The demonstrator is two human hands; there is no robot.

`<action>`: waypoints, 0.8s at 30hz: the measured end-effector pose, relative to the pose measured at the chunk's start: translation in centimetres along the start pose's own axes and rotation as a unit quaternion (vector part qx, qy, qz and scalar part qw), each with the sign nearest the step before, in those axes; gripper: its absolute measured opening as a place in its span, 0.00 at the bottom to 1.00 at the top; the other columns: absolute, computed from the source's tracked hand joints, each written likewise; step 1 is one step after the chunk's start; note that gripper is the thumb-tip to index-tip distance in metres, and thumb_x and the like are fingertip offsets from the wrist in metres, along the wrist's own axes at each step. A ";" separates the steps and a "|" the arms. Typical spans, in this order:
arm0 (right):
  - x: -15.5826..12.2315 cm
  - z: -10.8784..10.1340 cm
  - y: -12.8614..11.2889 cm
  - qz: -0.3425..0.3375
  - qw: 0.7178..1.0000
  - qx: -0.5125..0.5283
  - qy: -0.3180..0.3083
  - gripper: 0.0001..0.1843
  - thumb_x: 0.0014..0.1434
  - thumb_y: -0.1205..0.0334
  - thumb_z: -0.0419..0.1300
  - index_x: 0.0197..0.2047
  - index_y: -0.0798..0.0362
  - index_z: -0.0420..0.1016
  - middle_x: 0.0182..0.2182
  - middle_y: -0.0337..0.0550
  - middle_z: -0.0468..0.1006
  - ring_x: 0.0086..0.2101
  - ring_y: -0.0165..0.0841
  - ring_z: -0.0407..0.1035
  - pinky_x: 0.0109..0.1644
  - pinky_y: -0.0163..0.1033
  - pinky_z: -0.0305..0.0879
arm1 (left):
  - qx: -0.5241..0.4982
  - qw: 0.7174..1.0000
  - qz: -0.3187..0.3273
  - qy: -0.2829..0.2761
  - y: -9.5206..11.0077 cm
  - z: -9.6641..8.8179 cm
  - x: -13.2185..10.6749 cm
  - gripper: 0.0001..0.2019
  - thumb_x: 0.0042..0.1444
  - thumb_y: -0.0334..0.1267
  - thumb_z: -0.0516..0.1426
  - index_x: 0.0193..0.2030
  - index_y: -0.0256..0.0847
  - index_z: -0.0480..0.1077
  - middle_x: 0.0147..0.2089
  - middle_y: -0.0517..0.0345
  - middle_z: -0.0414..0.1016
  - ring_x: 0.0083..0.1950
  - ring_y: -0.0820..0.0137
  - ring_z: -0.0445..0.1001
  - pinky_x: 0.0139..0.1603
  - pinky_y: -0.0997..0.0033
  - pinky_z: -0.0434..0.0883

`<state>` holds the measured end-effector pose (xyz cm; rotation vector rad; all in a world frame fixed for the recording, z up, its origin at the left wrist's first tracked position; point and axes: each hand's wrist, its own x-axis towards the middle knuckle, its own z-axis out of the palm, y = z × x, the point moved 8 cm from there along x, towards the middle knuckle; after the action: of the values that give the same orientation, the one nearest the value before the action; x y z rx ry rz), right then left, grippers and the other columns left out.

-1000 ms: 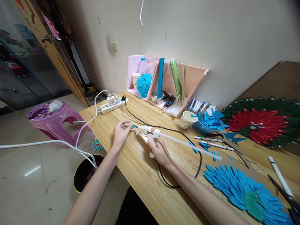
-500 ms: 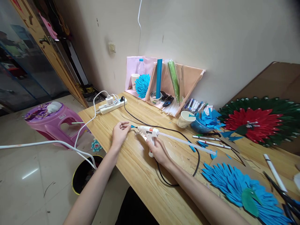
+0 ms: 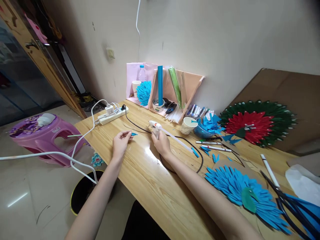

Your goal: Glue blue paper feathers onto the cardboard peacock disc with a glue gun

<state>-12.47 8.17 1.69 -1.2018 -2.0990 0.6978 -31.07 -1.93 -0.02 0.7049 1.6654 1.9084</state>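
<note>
On the wooden table (image 3: 140, 180), your right hand (image 3: 162, 144) is closed around the handle of the glue gun (image 3: 154, 126). The gun stands lifted off the wood with its nozzle to the left, and a clear glue stick (image 3: 178, 141) slants out of its back to the right. Your left hand (image 3: 120, 144) rests on the table just left of it, fingertips pinched on a blue sliver (image 3: 134, 134) whose free end points toward the gun; bare wood lies between the two.

A black cord (image 3: 136, 126) runs from the power strip (image 3: 113, 115) past the sliver's far side and loops around your right wrist. Beyond the gun stand a paper cup (image 3: 188, 125) and a bowl (image 3: 203, 133) heaped with blue cuttings. Markers (image 3: 212, 146) and more blue scraps lie to their near side.

A blue paper peacock (image 3: 237, 188) fills the table to your right, with scissors (image 3: 287, 200) at its far edge. A red and green peacock (image 3: 252, 121) leans by the wall. A pink organizer (image 3: 175, 87) stands against the wall, and a pink stool (image 3: 37, 133) and a bin (image 3: 82, 190) sit on the floor to your left.
</note>
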 end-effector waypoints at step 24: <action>-12.3 -23.4 16.3 0.113 0.984 -0.038 0.136 0.06 0.55 0.65 0.47 0.36 0.53 0.62 0.34 0.44 0.68 0.34 0.34 0.66 0.39 0.39 0.61 | 0.117 0.923 -0.021 -0.366 0.4 15.6 -9.5 0.17 0.40 0.44 0.64 0.36 0.35 0.76 0.32 0.47 0.79 0.35 0.62 0.77 0.38 0.65 0.74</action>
<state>18.55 7.87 2.98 -1.5037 -1.7948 0.5220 -13.57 2.98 1.66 1.2728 1.3905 1.1805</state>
